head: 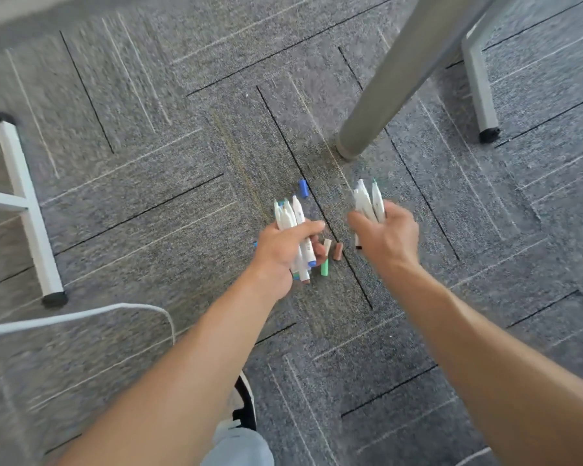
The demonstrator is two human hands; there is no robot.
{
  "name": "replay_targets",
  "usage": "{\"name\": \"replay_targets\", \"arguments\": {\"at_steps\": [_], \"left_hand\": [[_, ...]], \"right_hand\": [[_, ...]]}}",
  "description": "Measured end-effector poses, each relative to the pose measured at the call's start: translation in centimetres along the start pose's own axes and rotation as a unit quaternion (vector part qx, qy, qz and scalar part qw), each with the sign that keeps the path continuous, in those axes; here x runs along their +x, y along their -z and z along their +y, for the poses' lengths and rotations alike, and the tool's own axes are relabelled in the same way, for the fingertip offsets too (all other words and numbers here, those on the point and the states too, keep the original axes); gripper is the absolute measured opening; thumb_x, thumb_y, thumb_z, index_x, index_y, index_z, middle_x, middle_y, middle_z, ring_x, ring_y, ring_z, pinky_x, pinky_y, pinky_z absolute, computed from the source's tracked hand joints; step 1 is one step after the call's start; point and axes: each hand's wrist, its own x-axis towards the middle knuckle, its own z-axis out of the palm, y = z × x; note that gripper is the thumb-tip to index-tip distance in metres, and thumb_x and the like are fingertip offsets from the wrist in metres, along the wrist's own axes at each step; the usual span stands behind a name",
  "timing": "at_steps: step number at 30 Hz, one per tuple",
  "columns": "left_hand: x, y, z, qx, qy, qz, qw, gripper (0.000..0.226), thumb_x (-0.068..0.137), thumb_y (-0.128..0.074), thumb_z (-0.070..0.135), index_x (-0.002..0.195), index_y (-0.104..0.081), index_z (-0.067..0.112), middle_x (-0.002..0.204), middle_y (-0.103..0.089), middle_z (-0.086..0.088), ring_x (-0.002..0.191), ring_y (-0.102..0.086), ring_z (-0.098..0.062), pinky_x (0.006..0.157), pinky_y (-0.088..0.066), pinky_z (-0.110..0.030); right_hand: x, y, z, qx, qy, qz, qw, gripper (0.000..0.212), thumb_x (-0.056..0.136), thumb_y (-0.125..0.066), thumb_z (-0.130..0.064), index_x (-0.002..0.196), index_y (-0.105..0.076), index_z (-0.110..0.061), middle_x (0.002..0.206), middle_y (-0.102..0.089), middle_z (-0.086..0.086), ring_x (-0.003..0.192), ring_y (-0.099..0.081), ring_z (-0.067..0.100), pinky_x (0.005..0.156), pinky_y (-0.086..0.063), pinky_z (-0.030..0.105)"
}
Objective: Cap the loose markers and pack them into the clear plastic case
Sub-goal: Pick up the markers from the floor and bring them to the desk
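Markers point(290, 216) in both hands' curled fingers point(312, 227)

Open carpet floor point(142, 196) stretches left of the hands, clear as far as the white frame leg point(27, 210) and the white cable point(81, 316). Just beyond the right hand point(387, 240) a thick grey table leg point(394, 82) blocks the way. Loose caps lie scattered between the hands: a blue cap point(303, 188), a green cap point(324, 267), a brown cap point(337, 252).
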Motion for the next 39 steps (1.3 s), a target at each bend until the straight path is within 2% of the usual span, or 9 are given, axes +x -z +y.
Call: {"name": "replay_targets", "arguments": {"at_steps": [5, 9, 14, 19, 22, 24, 28, 34, 39], "left_hand": [[-5.6, 1.1, 3.0, -0.04, -0.009, -0.018, 0.999, 0.012, 0.087, -0.075, 0.005, 0.089, -0.065, 0.011, 0.063, -0.06, -0.003, 0.048, -0.057, -0.016, 0.045, -0.05, -0.026], [-12.7, 1.7, 5.4, -0.08, -0.006, -0.022, 0.997, 0.018, 0.089, -0.069, 0.005, 0.079, -0.057, 0.014, 0.057, -0.052, 0.001, 0.043, -0.049, -0.013, 0.043, -0.041, -0.021], [-23.0, 1.7, 7.5, -0.099, -0.02, -0.022, 0.995, 0.025, 0.088, -0.073, 0.01, 0.07, -0.056, 0.014, 0.054, -0.05, 0.003, 0.041, -0.048, -0.012, 0.043, -0.043, -0.022], [-34.9, -0.3, 10.3, -0.121, -0.083, -0.019, 0.989, 0.028, 0.087, -0.076, 0.015, 0.07, -0.054, 0.012, 0.047, -0.053, 0.002, 0.037, -0.05, -0.013, 0.042, -0.045, -0.022], [-42.7, -3.0, 12.4, -0.1, -0.142, -0.041, 0.984, 0.023, 0.086, -0.076, 0.017, 0.077, -0.057, 0.009, 0.059, -0.055, -0.004, 0.042, -0.052, -0.015, 0.043, -0.045, -0.023], [-48.0, -5.8, 13.5, -0.102, -0.21, -0.071, 0.97, 0.016, 0.086, -0.074, 0.011, 0.083, -0.059, 0.006, 0.062, -0.054, -0.006, 0.043, -0.051, -0.015, 0.043, -0.046, -0.024], [-59.6, -12.4, 14.2, -0.132, -0.332, -0.115, 0.927, 0.025, 0.085, -0.067, -0.002, 0.07, -0.052, 0.01, 0.043, -0.05, 0.002, 0.033, -0.048, -0.014, 0.039, -0.039, -0.02], [-73.2, -21.2, 9.8, -0.156, -0.404, -0.209, 0.877, 0.018, 0.085, -0.069, 0.0, 0.08, -0.052, 0.006, 0.05, -0.051, -0.002, 0.036, -0.048, -0.016, 0.041, -0.039, -0.023], [-80.9, -25.9, 3.4, -0.059, -0.436, -0.276, 0.854, 0.018, 0.084, -0.069, -0.002, 0.075, -0.055, 0.005, 0.045, -0.052, -0.003, 0.034, -0.048, -0.018, 0.038, -0.039, -0.023]], "right_hand": [[-5.8, 3.6, -3.9, 0.074, 0.034, -0.05, 0.995, 0.017, 0.085, -0.074, -0.018, 0.078, -0.061, -0.009, 0.071, -0.057, 0.007, 0.061, -0.052, 0.018, 0.053, -0.048, 0.037], [-12.7, 6.7, -8.0, 0.086, 0.052, -0.043, 0.994, 0.017, 0.085, -0.07, -0.014, 0.074, -0.056, -0.014, 0.067, -0.054, 0.007, 0.058, -0.047, 0.015, 0.048, -0.038, 0.029], [-22.9, 12.2, -12.6, 0.164, 0.072, -0.059, 0.982, 0.01, 0.089, -0.066, 0.001, 0.09, -0.056, -0.001, 0.071, -0.059, 0.014, 0.06, -0.056, 0.023, 0.052, -0.049, 0.034], [-32.8, 18.4, -15.6, 0.157, 0.119, 0.031, 0.98, 0.011, 0.088, -0.068, -0.005, 0.084, -0.057, -0.003, 0.065, -0.058, 0.014, 0.054, -0.055, 0.022, 0.05, -0.053, 0.035], [-38.8, 23.1, -17.4, 0.172, 0.144, 0.087, 0.971, 0.013, 0.087, -0.071, -0.01, 0.088, -0.061, 0.0, 0.061, -0.06, 0.013, 0.047, -0.055, 0.017, 0.047, -0.051, 0.031], [-43.1, 27.0, -18.4, 0.204, 0.168, 0.126, 0.956, 0.011, 0.088, -0.07, -0.005, 0.086, -0.059, -0.003, 0.061, -0.058, 0.013, 0.044, -0.052, 0.015, 0.044, -0.047, 0.028], [-51.6, 35.0, -18.5, 0.226, 0.216, 0.219, 0.924, 0.014, 0.086, -0.07, -0.008, 0.082, -0.057, -0.007, 0.06, -0.058, 0.014, 0.044, -0.049, 0.017, 0.043, -0.044, 0.029], [-62.8, 46.4, -14.2, 0.289, 0.254, 0.328, 0.863, 0.007, 0.088, -0.065, -0.007, 0.086, -0.059, -0.006, 0.059, -0.056, 0.009, 0.045, -0.05, 0.016, 0.042, -0.043, 0.025], [-67.0, 52.8, -10.0, 0.307, 0.252, 0.409, 0.822, 0.011, 0.088, -0.065, -0.002, 0.081, -0.058, -0.006, 0.06, -0.056, 0.012, 0.048, -0.051, 0.019, 0.044, -0.046, 0.029]]}}
